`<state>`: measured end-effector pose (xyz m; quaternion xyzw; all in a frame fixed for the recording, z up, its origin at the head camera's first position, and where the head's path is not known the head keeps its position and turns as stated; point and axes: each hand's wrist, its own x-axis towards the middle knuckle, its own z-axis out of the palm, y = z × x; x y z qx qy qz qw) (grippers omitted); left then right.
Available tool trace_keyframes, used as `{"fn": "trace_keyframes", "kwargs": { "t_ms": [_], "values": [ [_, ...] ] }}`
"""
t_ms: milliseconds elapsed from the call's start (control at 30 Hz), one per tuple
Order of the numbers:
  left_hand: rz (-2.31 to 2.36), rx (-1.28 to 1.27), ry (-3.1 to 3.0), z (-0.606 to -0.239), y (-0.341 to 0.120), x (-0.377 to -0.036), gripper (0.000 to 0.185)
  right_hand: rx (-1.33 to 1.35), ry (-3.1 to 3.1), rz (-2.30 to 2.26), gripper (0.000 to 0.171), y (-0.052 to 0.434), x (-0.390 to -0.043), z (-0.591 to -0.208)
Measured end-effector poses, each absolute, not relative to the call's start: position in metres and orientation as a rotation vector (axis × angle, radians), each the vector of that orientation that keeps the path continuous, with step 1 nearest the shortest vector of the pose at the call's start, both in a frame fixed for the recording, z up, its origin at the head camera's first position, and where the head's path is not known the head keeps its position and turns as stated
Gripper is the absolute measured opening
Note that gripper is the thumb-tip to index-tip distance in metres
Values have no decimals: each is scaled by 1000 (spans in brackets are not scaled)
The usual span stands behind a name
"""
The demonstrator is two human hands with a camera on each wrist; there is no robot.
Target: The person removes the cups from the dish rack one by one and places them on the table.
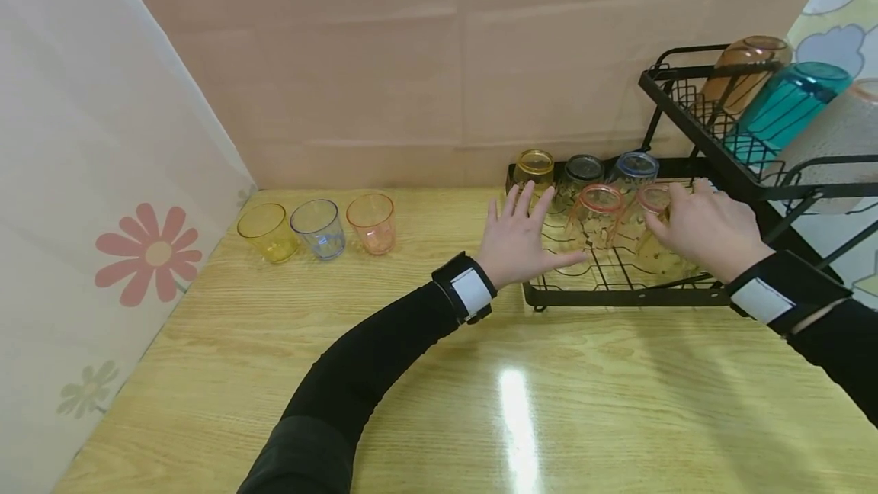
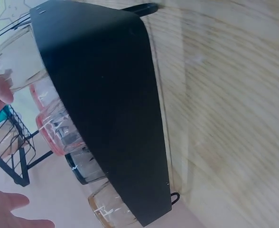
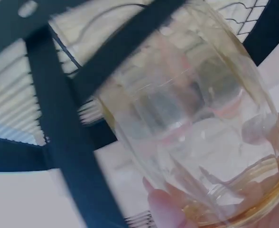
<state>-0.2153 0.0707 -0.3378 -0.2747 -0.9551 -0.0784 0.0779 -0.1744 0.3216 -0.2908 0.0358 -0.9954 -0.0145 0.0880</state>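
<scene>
- On the lower shelf of the black rack (image 1: pixel 617 297), right hand (image 1: pixel 709 233) has its fingers curled round a pale amber glass (image 1: pixel 655 238), gripping it near the rim. That glass sits tipped over in the front row, right end of the rack.
- Right wrist view is basically all that glass (image 3: pixel 196 123) up close, with fingertips (image 3: pixel 165 209) pressed on the rim edge and black rack bars crossing in front.
- Left hand (image 1: pixel 521 238) is spread flat, fingers straight and fanned, holding nothing, hovering over the rack's left end. Can't tell if it actually touches the wire.
- Just beside the held glass, to its left: a pink glass (image 1: pixel 595 216), also tipped.
- Back row of the rack: yellow glass (image 1: pixel 534 168), dark grey glass (image 1: pixel 583 172), blue glass (image 1: pixel 634 168).
- Upper shelf has a brown cup (image 1: pixel 744 75), a teal cup (image 1: pixel 782 109) and a frosted clear one (image 1: pixel 833 136), all lying tilted.
- Well apart on the left of the wooden table (image 1: pixel 439 402), three glasses stand upright in a row: yellow (image 1: pixel 267 232), blue (image 1: pixel 318 229), orange (image 1: pixel 371 222).
</scene>
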Motion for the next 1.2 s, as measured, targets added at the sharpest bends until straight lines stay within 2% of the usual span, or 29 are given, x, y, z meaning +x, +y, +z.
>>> {"fn": "trace_keyframes", "kwargs": {
  "t_ms": [267,633,900,1200],
  "values": [
    [-414,-769,-2877,-327,68,-219,105,166,-2932,-63,43,302,-178,-275],
    [-1188,-627,-2859,-318,47,-225,91,212,-2894,28,43,277,-185,-261],
    [-1792,-483,-2708,-315,25,-230,85,216,-2832,405,39,249,-194,-260],
    [-2175,-305,-2509,-316,2,-236,79,216,-2663,938,43,210,-211,-282]
  ]
}}
